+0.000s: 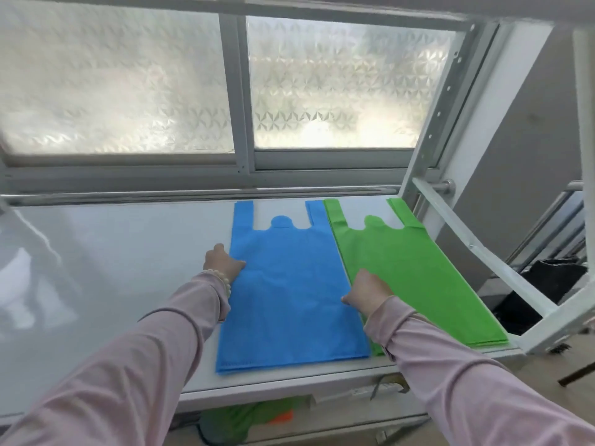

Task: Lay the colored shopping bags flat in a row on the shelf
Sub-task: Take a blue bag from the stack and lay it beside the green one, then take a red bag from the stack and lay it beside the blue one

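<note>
A blue shopping bag lies flat on the white shelf, handles pointing toward the window. A green shopping bag lies flat just to its right, near the shelf's right end, and their edges meet. My left hand rests on the blue bag's left edge, thumb on the fabric. My right hand presses down where the blue bag's right edge meets the green bag. Whether either hand pinches the fabric is unclear; both look pressed flat.
A frosted sliding window stands behind the shelf. White metal frame posts rise at the right end. More green and orange bags lie on a lower level under the shelf. A dark bag sits on the floor at the right.
</note>
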